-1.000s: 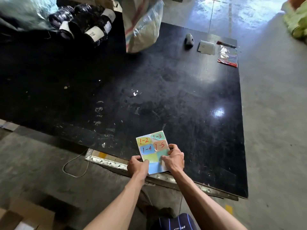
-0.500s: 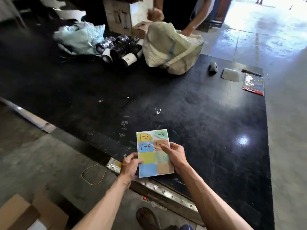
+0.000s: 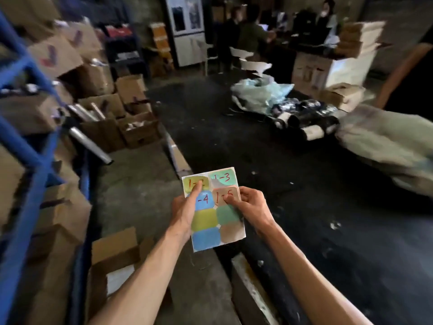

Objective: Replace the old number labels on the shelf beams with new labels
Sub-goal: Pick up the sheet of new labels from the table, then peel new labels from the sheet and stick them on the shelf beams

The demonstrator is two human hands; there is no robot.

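Both bare forearms are reaching forward from the bottom of the view, and the two hands are holding a label sheet point(image 3: 212, 211) up between them, above the floor. The left hand point(image 3: 185, 211) is gripping the sheet's left edge, its thumb lying across the yellow label marked in red point(image 3: 196, 184) and part of the blue "-4" label point(image 3: 204, 200). The right hand point(image 3: 251, 207) is closed on the sheet's right edge, its fingertips point(image 3: 230, 202) pinching the orange "1-5" label point(image 3: 226, 195), whose corner is looking slightly lifted. Above that hand's fingers the green "1-3" label point(image 3: 222, 178) is sitting at the sheet's top right corner; below both hands four blank coloured labels are filling the lower half. Just left of the left forearm an open cardboard box point(image 3: 114, 259) is sitting on the floor. Further left a blue shelf frame point(image 3: 30, 146) is rising, blurred. Beyond the hands a dark surface point(image 3: 269, 160) is stretching away, with dark rolls point(image 3: 304, 120) and a pale sack point(image 3: 386, 144) lying on it to the right.
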